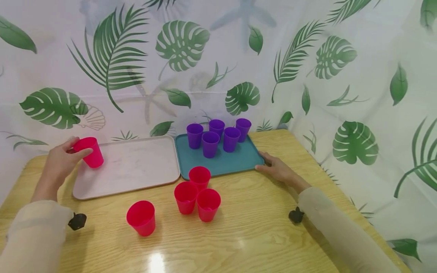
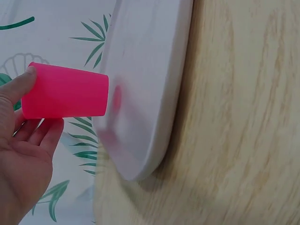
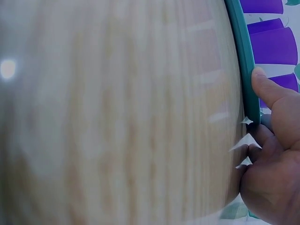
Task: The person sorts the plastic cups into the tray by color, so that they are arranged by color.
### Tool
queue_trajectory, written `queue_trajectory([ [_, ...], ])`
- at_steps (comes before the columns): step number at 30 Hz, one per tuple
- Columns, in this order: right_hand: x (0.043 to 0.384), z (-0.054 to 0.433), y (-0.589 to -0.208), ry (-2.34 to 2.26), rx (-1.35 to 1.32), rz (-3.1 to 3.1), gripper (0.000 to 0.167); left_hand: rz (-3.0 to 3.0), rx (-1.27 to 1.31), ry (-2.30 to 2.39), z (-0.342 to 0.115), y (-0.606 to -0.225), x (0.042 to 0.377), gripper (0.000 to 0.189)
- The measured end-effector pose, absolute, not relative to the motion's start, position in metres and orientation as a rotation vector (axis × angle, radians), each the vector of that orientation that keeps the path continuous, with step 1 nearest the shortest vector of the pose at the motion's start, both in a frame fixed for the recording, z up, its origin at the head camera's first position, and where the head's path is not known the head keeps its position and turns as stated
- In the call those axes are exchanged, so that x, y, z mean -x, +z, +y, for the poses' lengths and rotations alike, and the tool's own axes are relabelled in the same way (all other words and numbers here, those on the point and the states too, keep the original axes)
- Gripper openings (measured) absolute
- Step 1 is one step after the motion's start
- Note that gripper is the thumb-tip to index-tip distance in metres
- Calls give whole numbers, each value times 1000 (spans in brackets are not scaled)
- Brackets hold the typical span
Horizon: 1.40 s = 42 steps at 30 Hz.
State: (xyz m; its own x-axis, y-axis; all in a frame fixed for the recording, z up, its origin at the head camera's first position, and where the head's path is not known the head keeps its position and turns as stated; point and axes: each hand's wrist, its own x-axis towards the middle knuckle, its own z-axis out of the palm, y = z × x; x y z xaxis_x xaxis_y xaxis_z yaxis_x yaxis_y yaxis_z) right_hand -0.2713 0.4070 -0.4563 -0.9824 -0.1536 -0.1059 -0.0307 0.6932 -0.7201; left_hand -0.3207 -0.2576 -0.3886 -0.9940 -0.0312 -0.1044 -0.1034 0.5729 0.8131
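My left hand pinches a red cup near its rim, thumb on one side and fingers on the other. The cup is over the left end of a white tray; in the left wrist view its base casts a pink reflection on the tray, and I cannot tell whether they touch. At the right end of a teal tray, my right hand grips the corner. Its thumb lies on the rim while the other fingers curl by the underside. Several purple cups stand upright on the teal tray.
Three red cups stand close together on the wooden table, in front of the teal tray. A single red cup stands farther left. Behind the table hangs a leaf-patterned cloth. The two trays lie side by side.
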Motion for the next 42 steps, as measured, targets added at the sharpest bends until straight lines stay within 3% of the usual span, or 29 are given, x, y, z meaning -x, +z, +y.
queue_trajectory([
  [15, 269, 407, -456, -1181, 153, 2732, 82, 2719, 155, 1455, -252, -400, 319, 85],
  [25, 268, 405, -454, -1180, 163, 2726, 82, 2721, 15, 1463, -258, -397, 317, 101],
  [42, 271, 407, -455, -1150, 171, 2745, 82, 2929, -206, 1394, -259, -371, 276, 75],
])
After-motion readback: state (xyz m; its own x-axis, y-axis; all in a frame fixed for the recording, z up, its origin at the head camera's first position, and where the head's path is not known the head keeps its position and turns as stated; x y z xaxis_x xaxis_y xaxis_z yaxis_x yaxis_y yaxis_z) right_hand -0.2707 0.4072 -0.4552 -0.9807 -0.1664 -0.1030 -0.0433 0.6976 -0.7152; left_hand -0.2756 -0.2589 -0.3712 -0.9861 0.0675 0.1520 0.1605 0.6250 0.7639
